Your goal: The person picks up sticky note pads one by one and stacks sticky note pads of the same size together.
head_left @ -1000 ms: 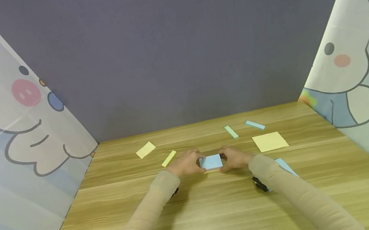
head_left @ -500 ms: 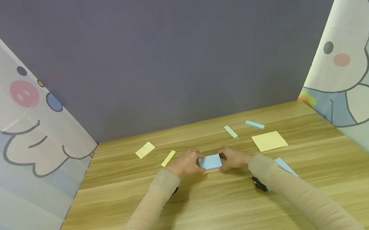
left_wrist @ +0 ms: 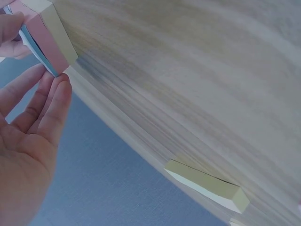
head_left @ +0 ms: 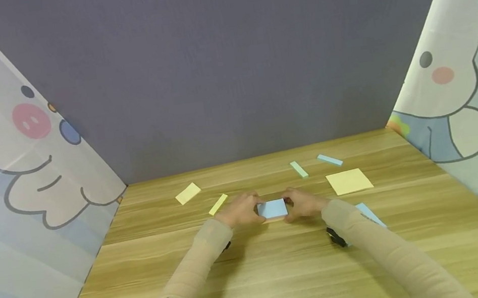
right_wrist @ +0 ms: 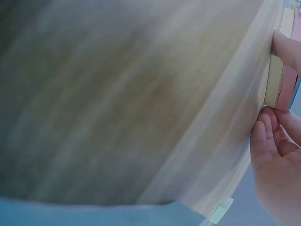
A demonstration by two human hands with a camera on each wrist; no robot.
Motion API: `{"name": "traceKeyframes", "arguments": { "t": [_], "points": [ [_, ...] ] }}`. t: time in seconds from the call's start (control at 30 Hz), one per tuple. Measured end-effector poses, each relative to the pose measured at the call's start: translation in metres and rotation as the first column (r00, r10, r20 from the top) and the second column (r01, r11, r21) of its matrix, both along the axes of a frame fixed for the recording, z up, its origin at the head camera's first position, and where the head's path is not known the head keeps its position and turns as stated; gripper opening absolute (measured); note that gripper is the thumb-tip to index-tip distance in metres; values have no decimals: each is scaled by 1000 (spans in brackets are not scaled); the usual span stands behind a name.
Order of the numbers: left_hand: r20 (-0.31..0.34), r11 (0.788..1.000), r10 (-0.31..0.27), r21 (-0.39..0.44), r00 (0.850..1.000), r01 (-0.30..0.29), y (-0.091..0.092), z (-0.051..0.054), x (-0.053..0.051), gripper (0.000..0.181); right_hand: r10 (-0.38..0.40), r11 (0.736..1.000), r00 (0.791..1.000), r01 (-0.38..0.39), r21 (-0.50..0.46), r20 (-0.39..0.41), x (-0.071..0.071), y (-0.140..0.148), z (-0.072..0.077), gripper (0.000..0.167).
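Note:
A small stack of sticky-note pads lies on the table between both hands, with a blue pad [head_left: 272, 209] on top. Below it, the left wrist view shows a pink pad [left_wrist: 47, 40] and a pale yellow pad [left_wrist: 60, 33] at the bottom. My left hand [head_left: 242, 209] holds the stack's left side between thumb and fingers. On the opposite side, my right hand [head_left: 303, 203] grips the stack's edge the same way. The right wrist view shows the yellow layer [right_wrist: 274, 82] against the wood, with right-hand fingers [right_wrist: 263, 136] at its corner.
A yellow strip [head_left: 218, 204] and small yellow pad [head_left: 188, 193] lie left. Behind and right are a green strip [head_left: 299, 169], a blue strip [head_left: 329, 159] and a large yellow pad [head_left: 349, 182]. Another blue pad [head_left: 371, 215] is partly under the right forearm. A grey panel [head_left: 228, 69] stands behind.

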State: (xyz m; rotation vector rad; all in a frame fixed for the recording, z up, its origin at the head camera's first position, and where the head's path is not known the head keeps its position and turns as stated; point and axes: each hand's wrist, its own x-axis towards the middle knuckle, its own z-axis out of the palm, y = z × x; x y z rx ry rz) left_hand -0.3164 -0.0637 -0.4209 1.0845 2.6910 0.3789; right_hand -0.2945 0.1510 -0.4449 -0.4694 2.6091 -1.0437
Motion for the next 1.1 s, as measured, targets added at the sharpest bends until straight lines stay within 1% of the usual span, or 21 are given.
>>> {"name": "traceKeyframes", "arguments": {
  "t": [0.13, 0.3, 0.43, 0.53, 0.63, 0.7, 0.83, 0.93, 1.1],
  "points": [
    [-7, 1000, -10, 0, 1000, 10, 0, 0, -1, 51, 3, 1000, 1000, -3, -4, 8, 0, 0, 1, 63],
    [-15, 1000, -20, 1, 1000, 20, 1, 3, -1, 50, 8, 1000, 1000, -8, 13, -23, -1, 2, 1, 62],
    [-8, 1000, -10, -7, 1000, 10, 3, 3, 0, 50, 25, 999, 999, -24, 28, -34, -1, 2, 1, 59],
    [4, 1000, -4, -11, 1000, 4, 4, 2, 1, 50, 34, 999, 999, -33, 37, -34, -1, 3, -1, 60],
    [5, 1000, -4, -11, 1000, 4, 5, 2, 1, 50, 35, 998, 998, -33, 47, -43, -2, 4, -3, 63],
    [7, 1000, -1, -12, 1000, 1, 5, 2, 0, 49, 36, 998, 998, -34, 52, -48, -2, 3, -3, 62],
    [21, 1000, 19, -21, 1000, -18, 6, 4, 0, 47, 51, 997, 997, -48, 55, -59, -1, 2, -1, 59],
    [30, 999, 27, -30, 999, -26, 7, 6, 1, 46, 49, 997, 997, -46, 55, -53, 0, 1, 0, 58],
    [47, 1000, 24, -20, 999, -23, 8, 9, 1, 43, 43, 997, 998, -39, 66, -51, 0, 0, 0, 59]
  ]
}}
